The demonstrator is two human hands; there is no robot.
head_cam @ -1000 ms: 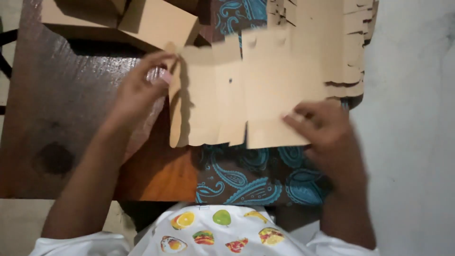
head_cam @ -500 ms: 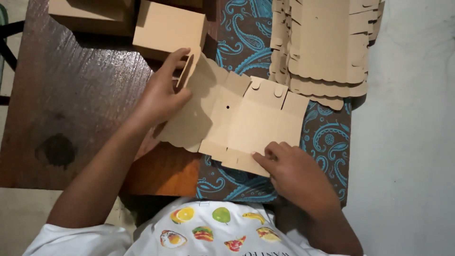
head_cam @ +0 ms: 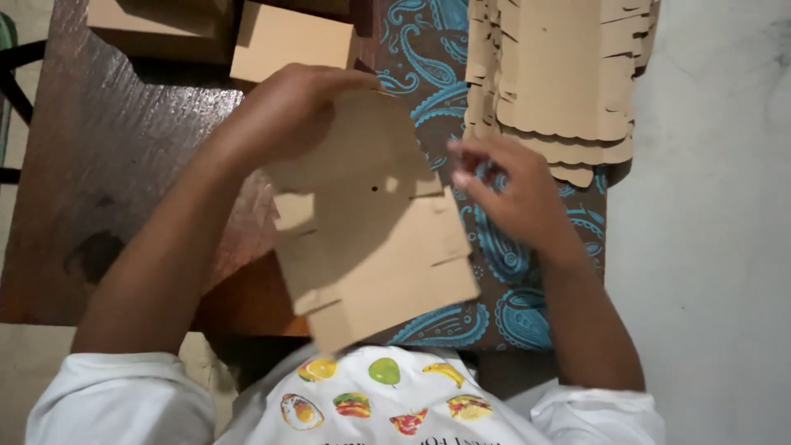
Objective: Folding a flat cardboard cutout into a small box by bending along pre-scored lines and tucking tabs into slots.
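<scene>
A flat brown cardboard box blank (head_cam: 371, 239) with flaps and slots is tilted over the table's near edge. My left hand (head_cam: 288, 111) grips its upper part, thumb and fingers closed over the top edge. My right hand (head_cam: 511, 194) hovers just right of the blank, fingers apart and blurred, holding nothing. A tall stack of the same flat cardboard blanks (head_cam: 560, 74) lies on the blue paisley cloth (head_cam: 511, 305) beyond my right hand.
Folded brown cardboard boxes (head_cam: 288, 41) stand at the back of the dark wooden table (head_cam: 115, 173). A pale floor (head_cam: 709, 247) runs along the right side. My white shirt with fruit pictures fills the bottom edge.
The cardboard blank has been turned and folded narrower, now held upright by my left hand alone. My right hand let go of its lower edge and rose to the right.
</scene>
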